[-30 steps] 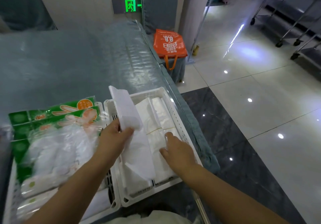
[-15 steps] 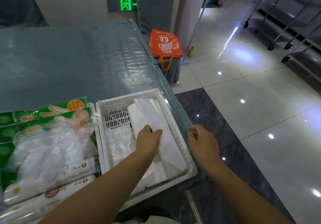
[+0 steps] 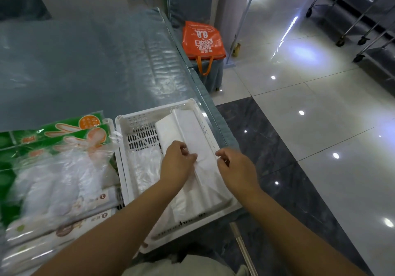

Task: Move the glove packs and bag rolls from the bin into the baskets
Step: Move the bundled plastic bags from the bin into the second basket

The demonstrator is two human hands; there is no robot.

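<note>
Two hands work over the white basket [image 3: 162,113]: the left hand [image 3: 177,162] has its fingers curled and pinches the white bag roll [image 3: 192,138] that lies lengthwise along the right side of this basket, while the right hand [image 3: 235,166] hovers just beside the basket's right rim with loosely curled fingers, holding nothing. Left of the roll a clear plastic bag [image 3: 143,168] lies on the basket's perforated floor. Left of the basket, green glove packs [image 3: 53,147] are piled in another container, with bag rolls in printed wrappers [image 3: 64,228] below them.
</note>
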